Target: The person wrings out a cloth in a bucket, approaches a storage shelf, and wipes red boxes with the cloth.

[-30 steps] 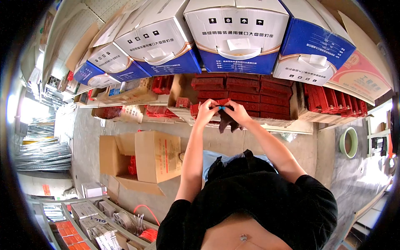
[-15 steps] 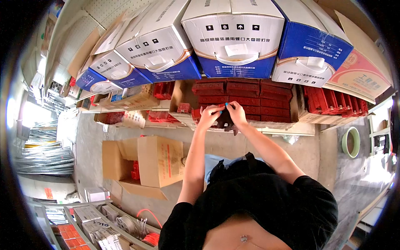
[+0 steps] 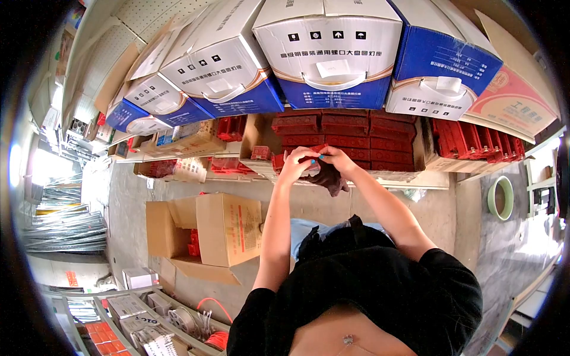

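Note:
My left hand (image 3: 295, 165) and my right hand (image 3: 341, 161) are close together in front of the open carton, fingers bent inward. A small red plastic piece (image 3: 319, 148) shows between the fingertips, mostly covered by them; it looks like one of the red boxes. Crumpled dark brown cloth (image 3: 330, 180) hangs below the fingers, nearest to my right hand. Behind the hands, rows of dusty red boxes (image 3: 344, 124) fill the carton (image 3: 252, 133) on the shelf. One small red box (image 3: 260, 152) stands at its left end.
Large blue-and-white cartons (image 3: 329, 53) stand on the shelf above. More red boxes (image 3: 475, 142) sit in a carton at right. An open cardboard box (image 3: 228, 228) with red parts inside is on the floor at left. A green bucket (image 3: 500, 199) stands far right.
The brown cloth now hangs lower and further right, with more of it showing below my fingers. Both hands have shifted slightly, staying close together. The view has moved a little.

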Tool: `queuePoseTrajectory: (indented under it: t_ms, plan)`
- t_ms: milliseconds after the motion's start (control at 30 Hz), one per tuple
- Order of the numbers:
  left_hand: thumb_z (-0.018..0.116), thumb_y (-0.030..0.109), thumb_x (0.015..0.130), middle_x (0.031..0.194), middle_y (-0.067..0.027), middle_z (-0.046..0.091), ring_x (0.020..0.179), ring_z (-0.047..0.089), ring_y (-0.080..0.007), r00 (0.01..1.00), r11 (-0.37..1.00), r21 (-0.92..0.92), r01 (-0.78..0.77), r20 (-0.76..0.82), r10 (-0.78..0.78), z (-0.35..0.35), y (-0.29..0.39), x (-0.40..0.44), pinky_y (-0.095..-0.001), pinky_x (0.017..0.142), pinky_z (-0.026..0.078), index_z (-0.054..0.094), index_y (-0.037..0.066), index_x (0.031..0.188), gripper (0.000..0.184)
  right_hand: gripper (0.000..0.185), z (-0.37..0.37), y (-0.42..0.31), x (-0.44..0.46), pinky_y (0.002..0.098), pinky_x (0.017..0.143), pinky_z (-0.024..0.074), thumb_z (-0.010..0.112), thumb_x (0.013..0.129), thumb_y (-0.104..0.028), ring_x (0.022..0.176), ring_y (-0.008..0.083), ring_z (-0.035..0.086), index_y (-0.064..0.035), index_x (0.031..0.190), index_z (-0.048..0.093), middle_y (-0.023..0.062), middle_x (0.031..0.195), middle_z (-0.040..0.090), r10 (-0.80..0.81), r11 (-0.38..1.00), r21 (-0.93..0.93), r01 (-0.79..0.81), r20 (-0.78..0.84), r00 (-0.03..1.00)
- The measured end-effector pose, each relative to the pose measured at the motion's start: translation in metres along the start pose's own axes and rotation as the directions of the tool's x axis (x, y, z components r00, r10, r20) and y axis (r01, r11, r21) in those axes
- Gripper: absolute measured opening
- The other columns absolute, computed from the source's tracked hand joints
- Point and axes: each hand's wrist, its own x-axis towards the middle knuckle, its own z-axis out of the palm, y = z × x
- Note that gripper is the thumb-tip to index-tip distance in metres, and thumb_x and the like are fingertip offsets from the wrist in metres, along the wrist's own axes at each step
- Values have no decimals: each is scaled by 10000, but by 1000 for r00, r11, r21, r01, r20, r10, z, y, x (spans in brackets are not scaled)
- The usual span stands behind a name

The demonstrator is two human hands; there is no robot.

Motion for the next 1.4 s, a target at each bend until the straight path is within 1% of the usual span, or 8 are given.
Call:
queuePoseTrajectory:
  t_ms: [200, 467, 567, 667, 800, 1000, 1100, 1400]
  plan:
    - [604, -52, 762, 908, -48, 620, 888, 591, -180, 992, 968, -217, 128, 12, -128, 5, -17, 5, -341, 822, 453, 632, 19, 861, 125, 117, 5, 3, 7, 305, 730, 466, 502, 899, -75, 791, 159, 558, -15, 1000, 496, 74, 854, 575, 92, 993, 74, -96, 55, 994]
    - [666, 52, 741, 855, -74, 644, 833, 616, -188, 989, 989, 61, 136, -60, -132, 4, -7, 6, -354, 775, 461, 635, 31, 852, 117, 187, -4, 15, 13, 323, 753, 462, 581, 878, -152, 827, 181, 562, -27, 981, 489, 71, 902, 572, -4, 973, 232, -16, 85, 996]
    - [695, 123, 708, 869, -59, 653, 878, 597, -206, 987, 983, 118, 144, -84, -134, 6, -11, 6, -387, 860, 376, 665, 80, 838, 140, 323, 3, -5, -4, 330, 756, 466, 683, 806, -240, 831, 191, 580, -30, 956, 488, 74, 890, 597, -227, 867, -447, 219, 38, 973]
    - [707, 199, 682, 871, -16, 661, 956, 554, -200, 981, 982, 49, 181, -73, -177, 6, -11, 8, -409, 956, 244, 693, 138, 792, 126, 400, 11, -34, -22, 333, 736, 476, 740, 741, -266, 825, 186, 596, -29, 944, 489, 90, 885, 616, -178, 750, -655, 87, -74, 981]
    - [718, 199, 666, 811, -18, 666, 941, 556, -191, 971, 979, 19, 202, -130, -198, 4, 2, 10, -368, 889, 300, 703, 136, 754, 110, 426, 1, -33, -21, 345, 685, 480, 720, 742, -309, 787, 242, 628, -23, 1006, 545, 154, 844, 638, -88, 861, -506, 55, -41, 995]
    - [737, 211, 681, 999, -22, 622, 1061, 507, -212, 967, 963, 98, 249, 31, -253, 3, 4, 16, -412, 938, 287, 677, 160, 889, 222, 156, -2, -17, -16, 288, 661, 490, 635, 803, -84, 725, 111, 622, -6, 887, 529, 88, 798, 656, -212, 926, -325, 192, -28, 977]
    - [769, 256, 703, 1364, -58, 388, 1275, 308, -283, 930, 878, 379, 294, 101, -354, 0, 6, 14, -504, 1030, 225, 491, 242, 1255, 618, 220, -8, -25, -23, 325, 684, 482, 673, 780, -147, 763, 177, 629, 8, 915, 591, 122, 832, 657, -188, 902, -415, 119, -129, 974]
    - [786, 288, 647, 1262, -66, 481, 1211, 367, -312, 980, 789, 587, 178, -33, -196, 17, -7, 4, -539, 1006, 238, 547, 151, 1226, 641, 217, -18, -29, -27, 373, 759, 495, 647, 779, -124, 848, 320, 621, -20, 964, 598, 155, 941, 641, -420, 649, -699, 301, 0, 907]
